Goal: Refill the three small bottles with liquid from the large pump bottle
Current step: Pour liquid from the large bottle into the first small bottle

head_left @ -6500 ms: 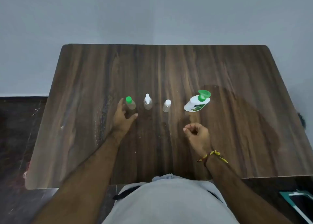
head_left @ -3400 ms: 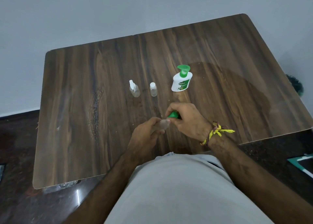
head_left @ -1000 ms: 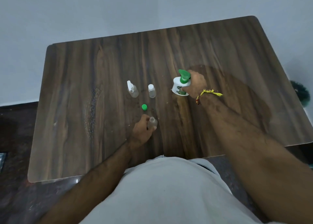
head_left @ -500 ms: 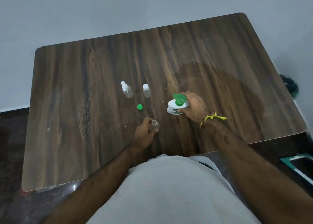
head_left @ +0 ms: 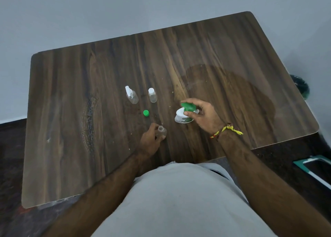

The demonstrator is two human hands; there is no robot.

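My left hand (head_left: pixel 150 141) holds an uncapped small clear bottle (head_left: pixel 162 130) upright on the wooden table (head_left: pixel 71 129). Its green cap (head_left: pixel 146 113) lies on the table just behind it. The large white pump bottle (head_left: pixel 184 115) with a green pump head stands to the right, and my right hand (head_left: pixel 202 116) grips it around the neck and pump. Two more small clear bottles stand further back: one with a white spray top (head_left: pixel 131 95) and one with a white cap (head_left: pixel 152 95).
A darker round stain (head_left: pixel 241 93) marks the table's right half. A dark green object (head_left: pixel 300 86) sits on the floor past the right edge, and a teal-edged item (head_left: pixel 315 166) lies on the floor at the lower right. A grey wall is behind the table.
My right hand has brought the pump bottle nearer, beside the open small bottle. Earlier, the green cap was unscrewed and laid on the table. My left hand has stayed on the small bottle.
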